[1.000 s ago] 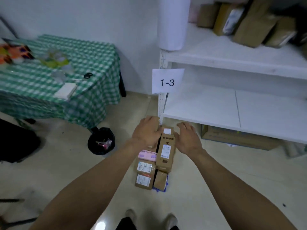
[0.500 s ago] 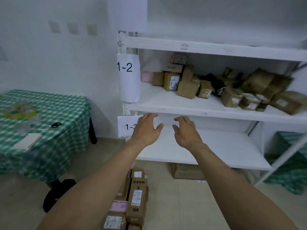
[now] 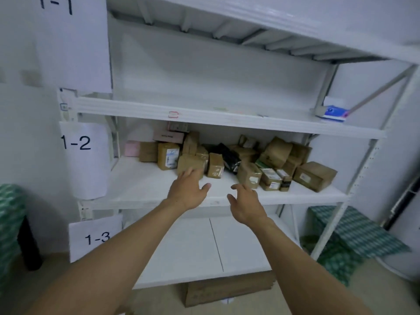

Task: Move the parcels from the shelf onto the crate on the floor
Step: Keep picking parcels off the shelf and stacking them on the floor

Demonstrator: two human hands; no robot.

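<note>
White shelf, brown parcels, pink box, green checked cloth

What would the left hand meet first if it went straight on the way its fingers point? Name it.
The brown cardboard parcel at the front of the shelf marked 1-2. The left hand points straight at it, fingers spread. Depth is unclear, so the fingertips may already touch it.

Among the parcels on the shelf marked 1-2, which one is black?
The soft black bag in the middle of the heap on the shelf. The others are brown cardboard boxes, apart from the pink boxes at the left end.
</note>
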